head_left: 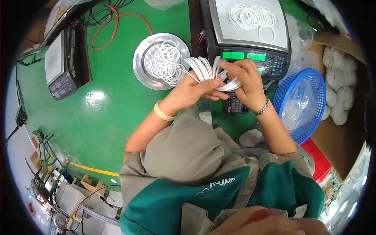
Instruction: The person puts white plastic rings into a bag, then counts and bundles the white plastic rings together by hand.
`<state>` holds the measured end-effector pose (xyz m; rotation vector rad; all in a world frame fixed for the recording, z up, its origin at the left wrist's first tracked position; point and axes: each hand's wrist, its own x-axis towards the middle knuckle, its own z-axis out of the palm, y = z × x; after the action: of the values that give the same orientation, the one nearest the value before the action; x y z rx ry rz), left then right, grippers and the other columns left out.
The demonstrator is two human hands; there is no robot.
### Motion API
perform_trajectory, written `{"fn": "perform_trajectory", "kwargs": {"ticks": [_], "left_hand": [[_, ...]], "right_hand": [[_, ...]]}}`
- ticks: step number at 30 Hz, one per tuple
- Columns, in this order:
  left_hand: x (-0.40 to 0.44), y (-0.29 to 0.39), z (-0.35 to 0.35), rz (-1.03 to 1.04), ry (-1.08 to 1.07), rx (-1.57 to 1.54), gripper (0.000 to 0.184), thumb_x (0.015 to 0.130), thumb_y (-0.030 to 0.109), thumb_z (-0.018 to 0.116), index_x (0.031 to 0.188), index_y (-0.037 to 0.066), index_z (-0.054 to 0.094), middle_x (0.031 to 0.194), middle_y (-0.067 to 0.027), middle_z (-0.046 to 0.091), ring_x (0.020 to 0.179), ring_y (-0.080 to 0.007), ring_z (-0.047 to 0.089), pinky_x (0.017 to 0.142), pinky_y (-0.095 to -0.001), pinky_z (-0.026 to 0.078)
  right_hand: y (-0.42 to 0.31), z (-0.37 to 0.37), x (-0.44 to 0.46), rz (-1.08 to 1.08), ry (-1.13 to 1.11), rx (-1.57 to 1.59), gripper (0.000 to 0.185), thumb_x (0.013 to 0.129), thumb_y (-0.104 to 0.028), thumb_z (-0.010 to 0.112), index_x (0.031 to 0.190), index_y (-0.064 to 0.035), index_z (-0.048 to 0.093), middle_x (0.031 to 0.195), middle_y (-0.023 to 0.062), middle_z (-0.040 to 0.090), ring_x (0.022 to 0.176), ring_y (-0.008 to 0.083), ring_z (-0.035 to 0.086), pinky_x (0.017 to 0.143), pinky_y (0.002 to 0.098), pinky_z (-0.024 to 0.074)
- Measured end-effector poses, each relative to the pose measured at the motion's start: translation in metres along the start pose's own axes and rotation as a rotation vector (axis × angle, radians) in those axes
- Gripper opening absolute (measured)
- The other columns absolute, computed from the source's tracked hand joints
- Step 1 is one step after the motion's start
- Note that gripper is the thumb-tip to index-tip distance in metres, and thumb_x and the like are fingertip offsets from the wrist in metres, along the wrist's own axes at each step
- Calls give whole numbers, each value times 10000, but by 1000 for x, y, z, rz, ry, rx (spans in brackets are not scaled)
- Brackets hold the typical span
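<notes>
A thick bunch of white rings (201, 69) is gripped in my left hand (192, 91), whose thumb presses across the front of the bunch. My right hand (247, 80) is closed at the other side of the same bunch, with its index finger and thumb at the rings; the finger area is slightly blurred. Just left of the hands, a round metal plate (141, 73) carries a heap of loose white rings (166, 62). Beyond the hands, more white rings (250, 17) lie on the pan of a digital scale (223, 37) with a lit green display.
A calculator (236, 105) sits below the scale. To the right stand a blue basket (322, 92) with a plastic bag and a cardboard box (337, 145) with bundled white rings. Red-handled scissors (198, 40) lie beside the scale. A second scale (58, 64) is at the left.
</notes>
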<state>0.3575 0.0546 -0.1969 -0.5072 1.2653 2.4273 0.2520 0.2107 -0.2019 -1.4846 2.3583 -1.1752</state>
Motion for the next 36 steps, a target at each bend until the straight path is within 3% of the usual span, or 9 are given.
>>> {"fn": "perform_trajectory", "kwargs": {"ticks": [11, 20, 21, 23, 27, 36], "left_hand": [[-1, 1, -1, 12, -22, -7, 291, 876, 210, 477, 1046, -17, 542, 1020, -117, 585, 832, -262, 625, 691, -306, 512], [-1, 1, -1, -14, -10, -21, 289, 872, 179, 469, 1048, -43, 526, 963, -138, 593, 831, -264, 626, 694, -295, 511], [-1, 0, -2, -16, -22, -25, 273, 866, 167, 480, 1046, -30, 537, 963, -121, 596, 823, -239, 628, 678, -271, 508], [-1, 2, -4, -21, -86, -10, 270, 862, 149, 467, 1056, -25, 539, 979, -103, 596, 827, -214, 627, 672, -250, 501], [-3, 5, -5, -22, -122, 23, 291, 868, 146, 431, 1077, -34, 522, 1033, -104, 579, 849, -217, 620, 700, -262, 497], [-4, 2, -7, -48, -116, 56, 286, 862, 119, 408, 1080, -38, 505, 1052, -121, 569, 842, -237, 622, 690, -268, 506]], "right_hand": [[-3, -3, 1, -5, 39, -17, 408, 592, 11, 589, 969, -142, 617, 749, 30, 521, 719, 210, 513, 623, 313, 432], [0, 3, -4, 53, 97, 109, 287, 549, 24, 615, 806, -101, 586, 821, 53, 523, 735, 238, 518, 615, 322, 439], [0, 0, 0, -24, 105, 72, 292, 535, 36, 612, 792, -93, 562, 815, 54, 539, 738, 239, 522, 617, 332, 438], [5, 1, -2, -46, 93, 68, 295, 539, 38, 604, 801, -86, 548, 790, 49, 552, 733, 237, 525, 615, 341, 437], [-4, 0, 3, -33, 60, 17, 492, 577, 43, 584, 1025, -158, 609, 735, 39, 518, 711, 218, 512, 593, 308, 445], [-5, -2, 4, -21, -48, 5, 489, 562, 56, 568, 986, -180, 623, 745, 44, 473, 716, 228, 493, 560, 316, 439]]}}
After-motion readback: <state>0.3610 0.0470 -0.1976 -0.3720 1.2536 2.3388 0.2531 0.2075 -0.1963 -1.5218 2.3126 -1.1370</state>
